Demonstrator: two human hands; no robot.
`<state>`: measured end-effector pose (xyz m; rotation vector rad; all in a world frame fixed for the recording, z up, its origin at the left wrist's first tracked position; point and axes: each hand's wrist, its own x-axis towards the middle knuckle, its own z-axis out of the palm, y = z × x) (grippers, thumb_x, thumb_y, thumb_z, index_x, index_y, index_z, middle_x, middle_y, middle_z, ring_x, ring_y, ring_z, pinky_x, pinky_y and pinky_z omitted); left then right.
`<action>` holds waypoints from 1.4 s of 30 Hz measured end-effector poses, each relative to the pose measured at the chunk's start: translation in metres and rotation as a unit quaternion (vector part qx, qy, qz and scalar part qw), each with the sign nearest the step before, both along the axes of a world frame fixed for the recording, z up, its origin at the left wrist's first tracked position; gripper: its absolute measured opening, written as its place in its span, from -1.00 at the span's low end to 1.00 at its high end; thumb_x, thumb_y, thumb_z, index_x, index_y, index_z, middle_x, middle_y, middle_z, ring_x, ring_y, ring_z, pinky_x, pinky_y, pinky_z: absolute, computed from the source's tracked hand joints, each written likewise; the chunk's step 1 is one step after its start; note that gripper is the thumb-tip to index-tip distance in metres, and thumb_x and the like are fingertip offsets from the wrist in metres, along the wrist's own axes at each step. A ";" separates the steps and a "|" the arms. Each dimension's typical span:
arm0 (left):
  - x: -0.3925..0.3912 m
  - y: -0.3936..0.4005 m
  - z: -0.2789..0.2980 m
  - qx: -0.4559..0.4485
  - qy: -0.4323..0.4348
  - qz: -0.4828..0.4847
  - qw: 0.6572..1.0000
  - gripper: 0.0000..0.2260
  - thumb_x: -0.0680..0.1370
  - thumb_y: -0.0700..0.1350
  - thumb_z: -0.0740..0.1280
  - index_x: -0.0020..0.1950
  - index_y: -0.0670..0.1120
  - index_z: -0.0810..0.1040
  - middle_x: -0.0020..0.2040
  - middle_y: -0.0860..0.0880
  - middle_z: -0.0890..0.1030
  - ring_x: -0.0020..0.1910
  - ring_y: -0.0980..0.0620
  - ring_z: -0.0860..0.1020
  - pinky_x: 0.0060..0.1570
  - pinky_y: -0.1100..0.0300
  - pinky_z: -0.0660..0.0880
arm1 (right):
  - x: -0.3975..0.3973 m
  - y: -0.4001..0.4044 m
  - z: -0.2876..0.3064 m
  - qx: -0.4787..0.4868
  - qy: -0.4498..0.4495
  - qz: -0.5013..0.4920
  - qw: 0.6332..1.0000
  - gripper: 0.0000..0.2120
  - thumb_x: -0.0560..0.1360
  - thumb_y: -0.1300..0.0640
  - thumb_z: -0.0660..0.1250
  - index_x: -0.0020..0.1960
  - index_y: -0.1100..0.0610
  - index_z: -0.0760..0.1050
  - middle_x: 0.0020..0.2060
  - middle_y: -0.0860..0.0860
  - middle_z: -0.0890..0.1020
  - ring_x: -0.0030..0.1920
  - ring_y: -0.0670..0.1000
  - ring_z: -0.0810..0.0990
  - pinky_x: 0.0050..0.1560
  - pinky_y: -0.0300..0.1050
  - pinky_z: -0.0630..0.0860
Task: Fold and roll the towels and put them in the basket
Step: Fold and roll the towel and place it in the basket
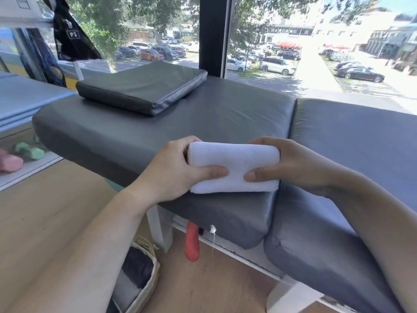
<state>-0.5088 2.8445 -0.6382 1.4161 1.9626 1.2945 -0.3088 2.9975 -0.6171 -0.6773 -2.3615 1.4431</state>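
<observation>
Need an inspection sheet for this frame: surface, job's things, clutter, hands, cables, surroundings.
Surface: grey padded bench, a second pad butted on the right.
Job's things: white rolled towel at the bench's near edge; basket on the floor below, dark cloth inside.
Clutter: flat cushion on the bench; red object hanging under it.
Hands: left hand and right hand each grip one end of the towel.
Cables: white cord dangling under the bench.
Surroundings: window onto a car park; wood floor.
</observation>
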 end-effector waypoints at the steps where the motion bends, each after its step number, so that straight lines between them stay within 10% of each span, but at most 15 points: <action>1: 0.000 0.000 0.000 -0.003 0.014 0.005 1.000 -0.56 0.28 0.18 0.62 0.06 0.08 0.60 -0.09 0.08 0.69 -0.12 0.10 0.64 -0.15 0.18 0.57 | 0.002 0.001 0.001 -0.009 -0.007 0.012 1.000 -0.50 0.29 0.09 0.66 0.18 0.00 0.62 0.02 -0.06 0.72 0.06 -0.05 0.68 0.04 -0.15 0.61; 4: 0.002 -0.002 0.000 0.008 0.035 0.023 0.999 -0.49 0.27 0.31 0.53 0.14 0.16 0.57 -0.07 0.14 0.65 -0.11 0.19 0.60 -0.20 0.33 0.49 | 0.003 0.000 0.000 0.005 -0.010 -0.006 1.000 -0.50 0.27 -0.05 0.62 0.17 -0.01 0.63 0.03 -0.06 0.72 0.06 -0.08 0.68 0.05 -0.16 0.60; 13: 0.002 -0.002 -0.004 0.034 0.070 0.043 0.996 -0.57 0.29 0.37 0.52 -0.06 0.08 0.62 -0.19 0.07 0.68 -0.18 0.01 0.62 -0.14 -0.06 0.59 | -0.001 -0.004 -0.003 0.050 0.006 -0.040 0.998 -0.61 0.32 0.01 0.64 0.11 -0.05 0.64 -0.02 -0.09 0.73 0.02 -0.09 0.69 0.04 -0.12 0.64; 19: 0.005 -0.010 0.002 0.026 0.058 0.005 0.998 -0.49 0.25 0.32 0.53 0.14 0.21 0.57 -0.04 0.16 0.62 -0.11 0.17 0.59 -0.18 0.38 0.47 | 0.005 -0.006 0.001 0.058 0.011 0.022 0.998 -0.47 0.31 0.03 0.61 0.24 -0.06 0.58 0.11 -0.15 0.68 0.12 -0.12 0.65 0.07 -0.18 0.59; 26: -0.007 -0.050 0.020 -0.020 0.122 -0.049 0.991 -0.61 0.32 0.20 0.59 0.10 0.23 0.61 -0.03 0.14 0.67 -0.08 0.11 0.62 -0.05 0.12 0.59 | -0.011 -0.049 0.002 0.225 0.074 -0.022 0.971 -0.44 0.23 -0.08 0.66 0.17 -0.23 0.54 0.06 -0.31 0.63 0.09 -0.23 0.59 -0.03 -0.39 0.51; 42: -0.082 -0.146 -0.038 -0.197 0.113 -0.032 0.973 -0.79 0.41 0.03 0.55 0.00 0.12 0.63 -0.07 0.24 0.65 -0.07 0.22 0.58 -0.10 0.23 0.53 | -0.107 -0.160 -0.044 0.368 -0.186 0.132 0.901 -0.52 0.45 -0.24 0.36 0.33 -0.28 0.33 0.14 -0.24 0.54 0.13 -0.02 0.54 0.09 0.04 0.51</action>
